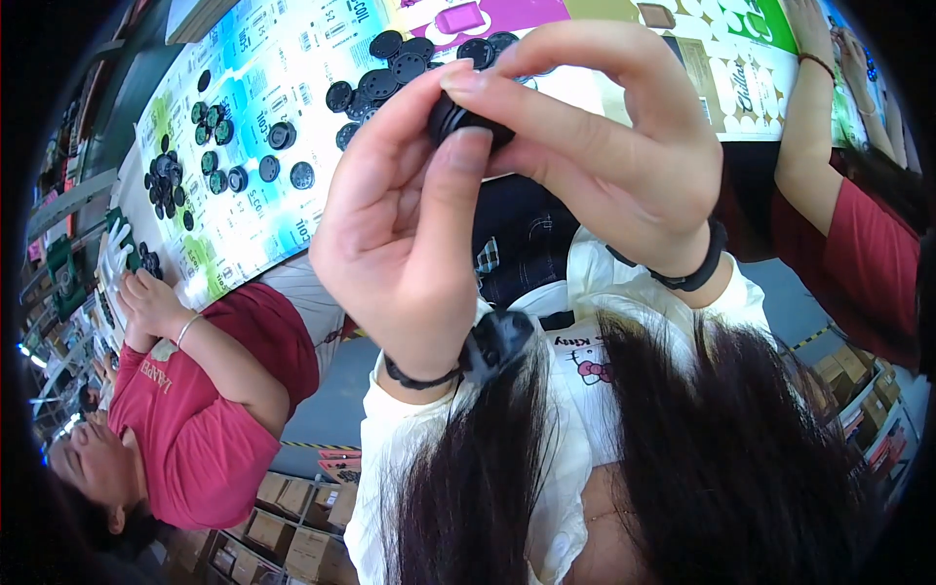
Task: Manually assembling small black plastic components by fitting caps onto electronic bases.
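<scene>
Between both hands, raised over the table's near edge, is a small black round plastic part (450, 121) with ridged sides. The thumb and fingers of my left hand (405, 219) pinch it from the left. My right hand (624, 146) is closed on its upper right side, with the index finger curled above. Fingertips cover much of the part, so its far side is hidden. Just behind the hands lies a pile of black perforated discs (408, 66). More black round pieces (302, 175) are scattered to the left, some with green inside.
Printed cardboard sheets (255, 210) cover the table. At the left, a person in a red shirt (219, 429) handles small pieces near a green device (66, 273). Another person's arm (811, 146) rests on the table at the right. Shelves with cardboard boxes (307, 551) stand behind.
</scene>
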A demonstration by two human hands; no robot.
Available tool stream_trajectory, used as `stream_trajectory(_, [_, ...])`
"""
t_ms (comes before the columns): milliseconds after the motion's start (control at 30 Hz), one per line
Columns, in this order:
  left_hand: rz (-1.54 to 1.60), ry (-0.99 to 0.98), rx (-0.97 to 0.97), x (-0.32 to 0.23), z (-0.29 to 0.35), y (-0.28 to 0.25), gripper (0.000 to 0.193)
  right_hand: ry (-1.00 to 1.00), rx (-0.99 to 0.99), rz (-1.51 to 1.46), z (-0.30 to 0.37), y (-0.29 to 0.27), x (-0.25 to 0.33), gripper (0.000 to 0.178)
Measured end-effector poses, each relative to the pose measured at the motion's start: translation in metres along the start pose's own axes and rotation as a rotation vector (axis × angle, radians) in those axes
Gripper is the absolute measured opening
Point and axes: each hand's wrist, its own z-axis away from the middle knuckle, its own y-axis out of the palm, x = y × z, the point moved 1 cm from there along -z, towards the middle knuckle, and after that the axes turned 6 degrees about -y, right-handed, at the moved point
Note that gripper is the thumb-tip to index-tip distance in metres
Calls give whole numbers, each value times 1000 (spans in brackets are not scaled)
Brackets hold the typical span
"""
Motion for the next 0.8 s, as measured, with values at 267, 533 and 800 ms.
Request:
stream_trajectory(267, [-225, 323, -90, 10, -1, -4, 17, 0, 11, -88, -1, 15, -3, 27])
stream_trajectory(533, [-187, 97, 11, 24, -9, -20, 20, 214, -49, -219, 9, 24, -25, 24])
stream_trajectory(800, [-475, 45, -169, 36, -91, -115, 24, 96, 29, 259, 0, -8, -39, 24])
